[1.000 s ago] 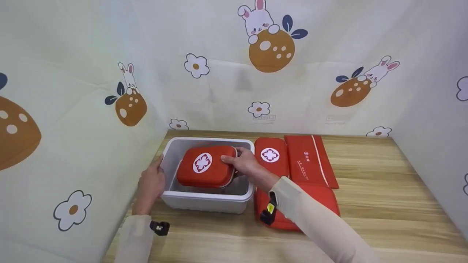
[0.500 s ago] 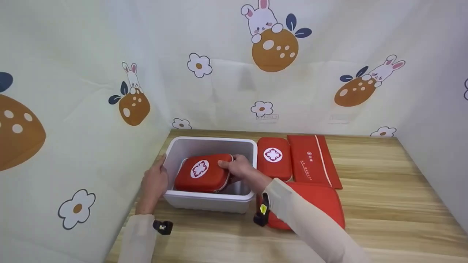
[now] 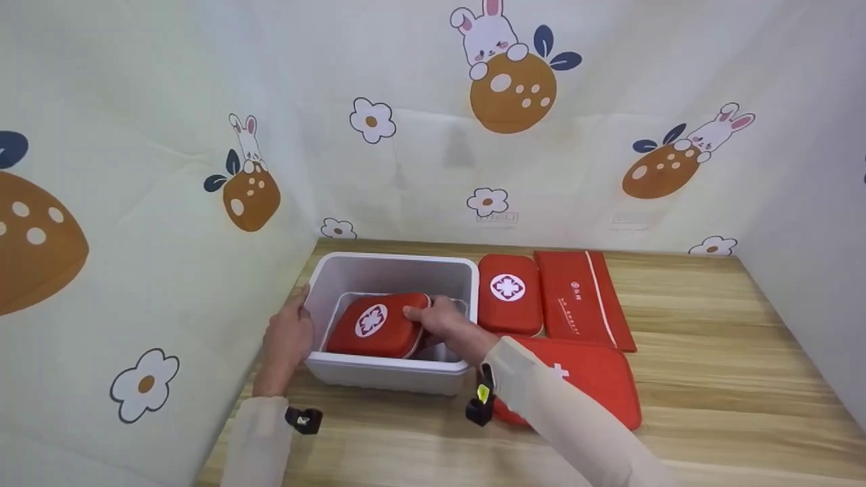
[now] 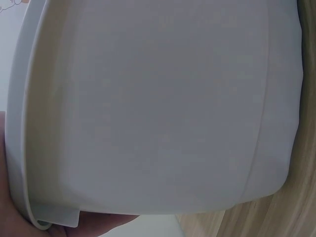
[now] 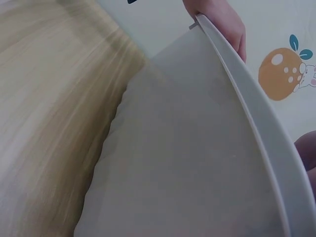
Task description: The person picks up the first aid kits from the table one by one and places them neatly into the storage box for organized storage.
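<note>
A red first-aid case point(image 3: 399, 328) with a white oval emblem lies tilted inside the grey-white plastic bin point(image 3: 385, 379). My right hand point(image 3: 446, 318) grips the case's right end, thumb on top; the other fingers are hidden beneath it. At the bin's left side, my left hand point(image 3: 287, 338) holds the rim. The left wrist view shows the bin's outer wall point(image 4: 163, 108) close up, with part of the left hand point(image 4: 10, 217) at the rim. In the right wrist view, the left hand point(image 5: 222, 24) grips the far corner of the bin point(image 5: 173, 148).
Right of the bin are a smaller red first-aid case point(image 3: 507, 297), a flat red pouch point(image 3: 582, 297) with a white stripe, and a larger red case point(image 3: 595, 379) partly under the right sleeve. Patterned sheeting point(image 3: 419, 162) walls the wooden table point(image 3: 710, 379).
My right hand has lowered the first-aid case deeper into the bin. The left hand still holds the rim. The whole head view has shifted slightly.
</note>
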